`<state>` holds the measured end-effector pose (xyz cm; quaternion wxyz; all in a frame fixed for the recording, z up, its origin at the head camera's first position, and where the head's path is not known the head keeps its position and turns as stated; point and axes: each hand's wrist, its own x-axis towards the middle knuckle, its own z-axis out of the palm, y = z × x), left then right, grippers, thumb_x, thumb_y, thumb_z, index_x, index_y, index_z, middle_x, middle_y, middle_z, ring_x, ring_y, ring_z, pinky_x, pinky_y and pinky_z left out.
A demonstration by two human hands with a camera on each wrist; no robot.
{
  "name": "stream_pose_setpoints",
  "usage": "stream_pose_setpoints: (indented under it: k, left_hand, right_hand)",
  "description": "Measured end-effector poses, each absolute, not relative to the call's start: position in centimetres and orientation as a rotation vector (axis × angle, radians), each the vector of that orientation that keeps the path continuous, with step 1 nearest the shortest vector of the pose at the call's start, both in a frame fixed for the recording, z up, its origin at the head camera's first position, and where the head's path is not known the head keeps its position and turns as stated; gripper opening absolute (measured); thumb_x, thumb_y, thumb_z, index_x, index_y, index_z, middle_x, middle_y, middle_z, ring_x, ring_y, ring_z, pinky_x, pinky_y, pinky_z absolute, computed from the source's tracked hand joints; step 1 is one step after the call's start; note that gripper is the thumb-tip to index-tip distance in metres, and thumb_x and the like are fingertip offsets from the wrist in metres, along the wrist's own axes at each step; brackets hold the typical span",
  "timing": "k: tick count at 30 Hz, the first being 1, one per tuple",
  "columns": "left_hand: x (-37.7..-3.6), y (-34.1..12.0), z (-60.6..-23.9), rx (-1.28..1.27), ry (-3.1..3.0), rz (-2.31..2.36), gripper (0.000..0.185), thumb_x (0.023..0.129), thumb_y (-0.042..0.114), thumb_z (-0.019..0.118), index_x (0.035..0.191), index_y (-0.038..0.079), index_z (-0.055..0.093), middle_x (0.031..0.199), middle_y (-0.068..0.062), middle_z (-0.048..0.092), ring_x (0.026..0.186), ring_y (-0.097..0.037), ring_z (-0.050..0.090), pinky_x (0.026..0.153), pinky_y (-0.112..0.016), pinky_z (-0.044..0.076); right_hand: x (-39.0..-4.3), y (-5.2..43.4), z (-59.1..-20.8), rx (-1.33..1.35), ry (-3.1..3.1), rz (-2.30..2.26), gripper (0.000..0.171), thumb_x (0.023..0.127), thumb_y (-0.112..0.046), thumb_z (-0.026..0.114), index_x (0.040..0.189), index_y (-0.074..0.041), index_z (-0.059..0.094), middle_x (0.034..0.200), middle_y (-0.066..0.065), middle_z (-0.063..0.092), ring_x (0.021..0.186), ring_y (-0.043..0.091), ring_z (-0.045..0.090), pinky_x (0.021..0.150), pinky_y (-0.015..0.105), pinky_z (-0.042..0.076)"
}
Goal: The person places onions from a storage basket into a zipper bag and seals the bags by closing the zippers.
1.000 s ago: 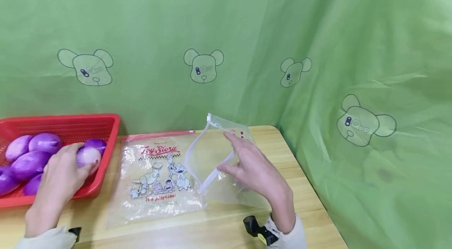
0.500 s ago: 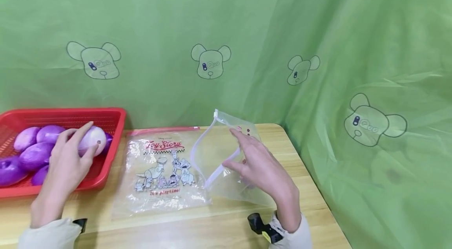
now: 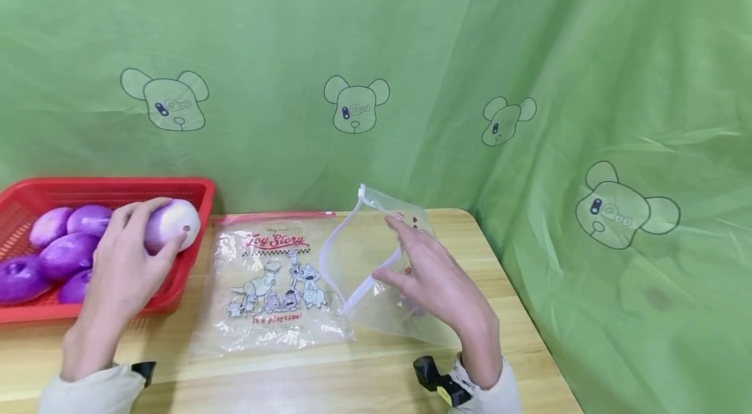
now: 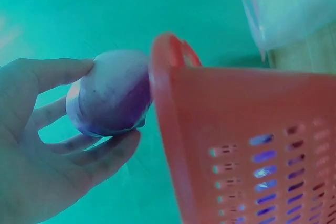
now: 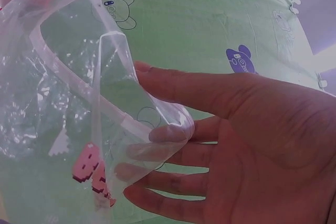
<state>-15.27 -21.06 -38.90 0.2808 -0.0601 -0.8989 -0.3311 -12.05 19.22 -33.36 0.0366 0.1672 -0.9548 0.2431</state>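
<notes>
In my left hand (image 3: 126,257) I grip a round purple-and-white onion (image 3: 176,224), thumb on one side and fingers on the other. It is at the right end of the red basket (image 3: 205,205). In the left wrist view the onion (image 4: 110,93) shows beside the basket's rim (image 4: 160,98). My right hand (image 3: 437,277) is at the mouth of a clear zip bag (image 3: 376,322), thumb and fingers spread and nearly straight. The right wrist view shows several fingers (image 5: 168,153) through the film, with the bag's edge (image 5: 181,121) between them and the thumb.
Several purple onions (image 3: 70,256) lie in the basket. A flat clear bag with a printed cartoon (image 3: 276,290) and a red zip lies between basket and open bag. Behind the wooden table (image 3: 282,378) hangs a green curtain (image 3: 264,74).
My left hand has lifted the onion from among the others and moved it right, near the basket's right rim. The right hand stays at the bag mouth. The head view has shifted slightly.
</notes>
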Motion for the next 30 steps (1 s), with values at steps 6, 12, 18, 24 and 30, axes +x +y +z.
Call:
stream_pose_setpoints:
  k: [6, 12, 18, 24, 30]
  left_hand:
    - [-14.9, -19.6, -38.0, -0.296, -2.295, -0.888, 0.057, 0.077, 0.0, 0.082, 0.128, 0.001, 0.059, 0.126, -0.026, 0.057, 0.111, -0.046, 0.049, 0.089, -0.06, 0.037]
    - [-14.3, -17.8, -37.1, -0.431, -2.23, -0.898, 0.07, 0.075, -0.006, 0.082, 0.138, 0.002, 0.054, 0.132, -0.025, 0.056, 0.114, -0.045, 0.049, 0.09, -0.056, 0.038]
    - [-13.6, -16.2, -36.5, -0.473, -2.238, -0.921, 0.072, 0.075, -0.003, 0.084, 0.14, 0.003, 0.053, 0.132, -0.024, 0.054, 0.118, -0.041, 0.052, 0.092, -0.059, 0.046]
    - [-12.9, -15.1, -36.4, -0.494, -2.238, -0.932, 0.068, 0.073, 0.001, 0.086, 0.134, 0.0, 0.056, 0.13, -0.021, 0.055, 0.116, -0.038, 0.055, 0.093, -0.06, 0.048]
    - [-12.4, -14.0, -36.0, -0.554, -2.221, -0.888, 0.067, 0.073, 0.005, 0.087, 0.131, -0.001, 0.057, 0.128, -0.018, 0.057, 0.115, -0.033, 0.058, 0.096, -0.044, 0.05]
  right_hand:
    - [-12.0, 19.1, -33.3, 0.509, -2.929, 0.746, 0.086, 0.088, -0.036, 0.076, 0.156, -0.01, 0.031, 0.157, 0.01, 0.038, 0.14, 0.03, 0.04, 0.117, 0.049, 0.029]
    - [-11.9, 19.0, -33.3, 0.52, -2.926, 0.756, 0.085, 0.088, -0.035, 0.077, 0.155, -0.009, 0.031, 0.158, 0.01, 0.036, 0.143, 0.031, 0.036, 0.118, 0.048, 0.027]
    - [-11.9, 18.9, -33.3, 0.532, -2.921, 0.734, 0.085, 0.088, -0.035, 0.076, 0.155, -0.008, 0.031, 0.158, 0.011, 0.035, 0.145, 0.032, 0.033, 0.118, 0.048, 0.026]
    - [-11.7, 18.9, -33.3, 0.528, -2.93, 0.718, 0.087, 0.088, -0.037, 0.076, 0.155, -0.007, 0.031, 0.159, 0.012, 0.033, 0.145, 0.033, 0.032, 0.118, 0.048, 0.025]
    - [-11.5, 18.7, -33.3, 0.548, -2.918, 0.713, 0.087, 0.087, -0.037, 0.076, 0.155, -0.008, 0.031, 0.159, 0.012, 0.032, 0.145, 0.032, 0.033, 0.118, 0.048, 0.026]
